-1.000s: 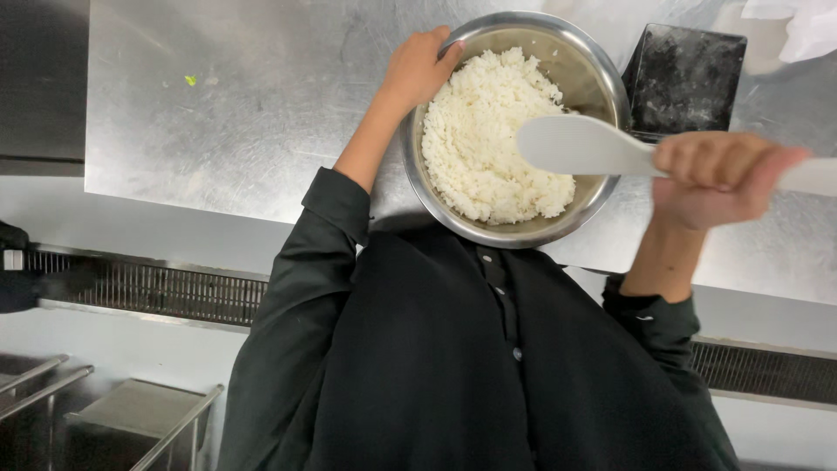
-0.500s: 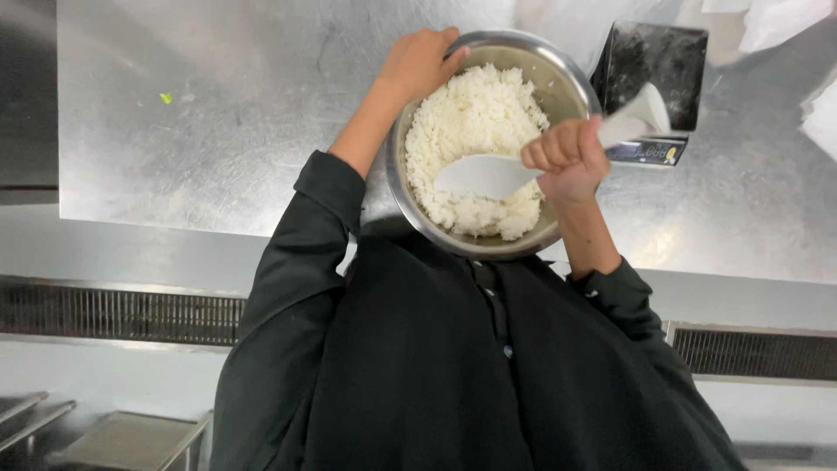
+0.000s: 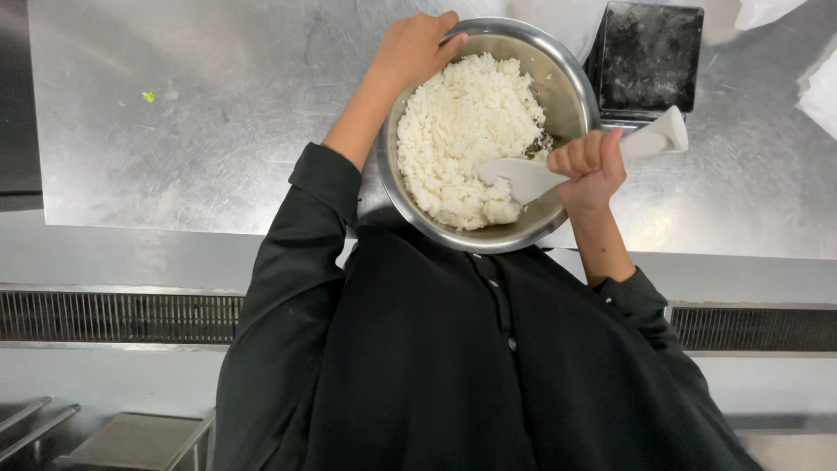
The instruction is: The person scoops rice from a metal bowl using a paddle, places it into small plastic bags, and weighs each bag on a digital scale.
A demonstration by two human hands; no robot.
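Observation:
A round steel bowl [image 3: 571, 83] holds a heap of white cooked rice [image 3: 462, 131] on a steel counter [image 3: 218, 113]. My left hand [image 3: 414, 48] grips the bowl's far-left rim. My right hand [image 3: 593, 166] is closed around the handle of a white rice paddle [image 3: 532, 179], and the blade is pushed into the rice at the bowl's near right side. Bare metal shows in the right part of the bowl. My black long sleeves and black front fill the lower half of the view.
A black square scale [image 3: 649, 57] sits just right of the bowl. White paper or cloth [image 3: 819, 87] lies at the far right edge. A small green scrap [image 3: 148, 96] lies on the counter at left. A slotted floor drain [image 3: 113, 314] runs below the counter.
My right hand came down from the right with the paddle and pushed its blade into the rice, then drew it toward the bowl's right side. The left hand stayed on the rim.

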